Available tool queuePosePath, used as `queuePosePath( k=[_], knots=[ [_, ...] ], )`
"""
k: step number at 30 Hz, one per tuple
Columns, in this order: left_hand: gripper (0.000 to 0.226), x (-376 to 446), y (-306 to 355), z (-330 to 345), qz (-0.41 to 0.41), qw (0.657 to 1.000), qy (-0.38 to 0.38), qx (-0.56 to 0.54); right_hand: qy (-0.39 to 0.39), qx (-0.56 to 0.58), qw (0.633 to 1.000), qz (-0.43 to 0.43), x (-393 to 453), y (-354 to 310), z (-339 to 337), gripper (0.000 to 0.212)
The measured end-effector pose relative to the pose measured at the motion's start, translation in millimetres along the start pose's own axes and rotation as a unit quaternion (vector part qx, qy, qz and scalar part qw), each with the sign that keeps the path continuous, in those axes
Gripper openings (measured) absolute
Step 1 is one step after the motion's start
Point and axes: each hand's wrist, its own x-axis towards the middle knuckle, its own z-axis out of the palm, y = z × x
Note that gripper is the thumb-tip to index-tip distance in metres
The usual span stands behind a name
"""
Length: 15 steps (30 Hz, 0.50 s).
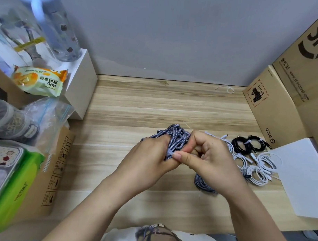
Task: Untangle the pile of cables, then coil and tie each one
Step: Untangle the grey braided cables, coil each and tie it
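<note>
A coiled braided blue-and-white cable (175, 137) is held over the middle of the wooden table (137, 105). My left hand (149, 159) grips the bundle from the left. My right hand (204, 154) pinches a small grey tie (168, 154) wrapped around the coil, thumb pressed against it. A second braided coil (202, 185) lies on the table, partly hidden under my right wrist. To the right lie several tied white cable coils (255, 170) and two tied black coils (247, 143).
Cardboard boxes (281, 99) stand along the right, with a white sheet (300, 175) in front. A thin white tie (229, 89) lies by the back wall. On the left are a white box (82, 85), a snack packet (40, 80), a bottle (55, 24), a plastic bag (50, 116).
</note>
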Motion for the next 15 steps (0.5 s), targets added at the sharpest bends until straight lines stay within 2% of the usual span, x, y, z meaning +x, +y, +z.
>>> queuePosePath(
  k=[2, 4, 6, 9, 12, 15],
  knots=[
    [0.030, 0.5, 1.1, 0.7, -0.006, 0.999, 0.007, -0.040, 0.058, -0.003, 0.998, -0.011, -0.6, 8.0, 5.5, 0.025],
    [0.039, 0.6, 1.3, 0.6, -0.024, 0.994, 0.025, -0.102, 0.094, 0.016, 0.995, -0.009, -1.1, 11.4, 9.9, 0.028],
    [0.046, 0.5, -2.4, -0.9, -0.032, 0.985, 0.053, -0.159, 0.099, 0.045, 0.994, -0.006, -3.0, 12.8, 12.0, 0.024],
    [0.044, -1.7, -9.0, -1.0, -0.033, 0.980, 0.079, -0.179, 0.081, 0.061, 0.995, -0.009, -5.9, 15.1, 17.1, 0.020],
    [0.040, -2.1, -9.3, 3.3, -0.039, 0.980, 0.087, -0.172, 0.115, -0.011, 0.993, -0.024, -8.7, 18.6, 24.5, 0.020],
    [0.039, -1.0, -12.9, 8.1, -0.063, 0.980, 0.045, -0.181, 0.151, -0.153, 0.976, -0.043, -8.7, 24.4, 27.9, 0.023]
  ],
)
